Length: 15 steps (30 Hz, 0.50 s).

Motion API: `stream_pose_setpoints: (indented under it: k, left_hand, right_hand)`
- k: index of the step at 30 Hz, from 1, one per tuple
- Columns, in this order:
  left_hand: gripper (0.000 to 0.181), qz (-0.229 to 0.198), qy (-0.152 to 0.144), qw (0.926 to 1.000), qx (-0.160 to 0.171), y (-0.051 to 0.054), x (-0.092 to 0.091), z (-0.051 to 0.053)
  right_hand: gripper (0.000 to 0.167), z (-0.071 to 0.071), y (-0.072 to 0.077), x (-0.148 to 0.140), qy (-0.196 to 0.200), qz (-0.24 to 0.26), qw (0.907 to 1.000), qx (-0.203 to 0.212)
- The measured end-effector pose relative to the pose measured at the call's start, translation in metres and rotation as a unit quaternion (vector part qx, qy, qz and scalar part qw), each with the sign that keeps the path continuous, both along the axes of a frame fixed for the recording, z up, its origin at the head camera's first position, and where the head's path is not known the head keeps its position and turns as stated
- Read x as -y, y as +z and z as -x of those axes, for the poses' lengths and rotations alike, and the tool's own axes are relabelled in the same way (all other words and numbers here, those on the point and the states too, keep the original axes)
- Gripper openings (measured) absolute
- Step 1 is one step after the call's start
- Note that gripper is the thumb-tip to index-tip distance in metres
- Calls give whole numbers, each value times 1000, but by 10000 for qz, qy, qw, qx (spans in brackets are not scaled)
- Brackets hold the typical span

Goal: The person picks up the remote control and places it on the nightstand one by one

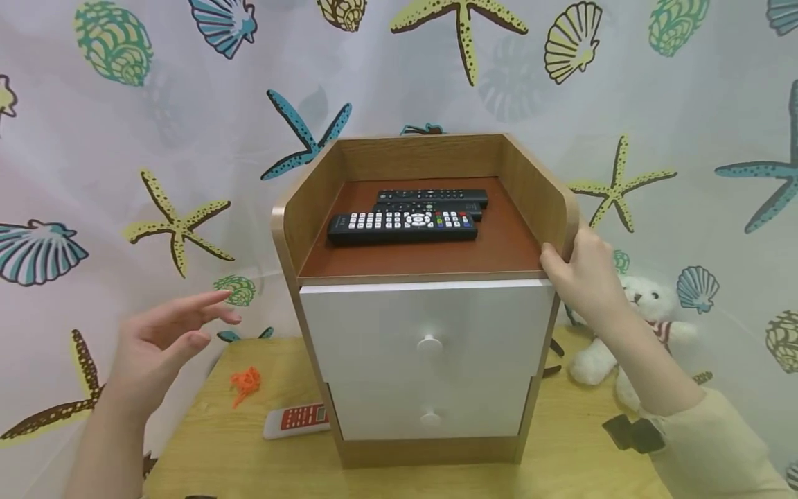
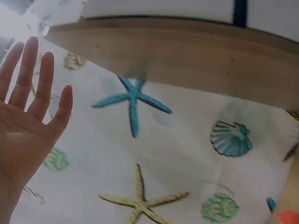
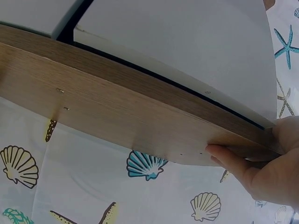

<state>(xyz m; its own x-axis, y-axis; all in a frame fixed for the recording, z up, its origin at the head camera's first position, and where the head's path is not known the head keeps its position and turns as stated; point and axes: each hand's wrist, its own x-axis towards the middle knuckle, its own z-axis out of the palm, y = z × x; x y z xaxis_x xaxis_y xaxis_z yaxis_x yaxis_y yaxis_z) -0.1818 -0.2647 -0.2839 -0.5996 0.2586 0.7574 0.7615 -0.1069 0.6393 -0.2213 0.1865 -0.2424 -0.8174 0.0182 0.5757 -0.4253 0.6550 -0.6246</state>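
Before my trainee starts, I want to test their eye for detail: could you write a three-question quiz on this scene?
1. Which grips the cabinet: A) left hand, B) right hand, C) both?
2. True or false: in the head view, the white plush bear is to the right of the cabinet.
3. How many black remotes lie on the cabinet's top?

Key: 1. B. 2. True. 3. Three.

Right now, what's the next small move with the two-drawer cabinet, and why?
Probably bring the left hand to the left side panel of the two-drawer cabinet. The right hand grips the right side panel; the left is open, touching nothing. Three remote controls lie on top, so a two-sided hold would likely be steadier.
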Motion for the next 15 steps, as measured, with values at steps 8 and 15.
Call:
stream_pose_setpoints:
  k: [8, 15]
  left_hand:
    - [35, -361, 748, 9851, 1504, -91, 50, 14]
    - [37, -648, 952, 9662, 2305, -144, 59, 22]
  right_hand:
    - [42, -1, 0, 2, -1, 1, 10000, 54]
    - [43, -2, 1, 1, -43, 25, 9999, 116]
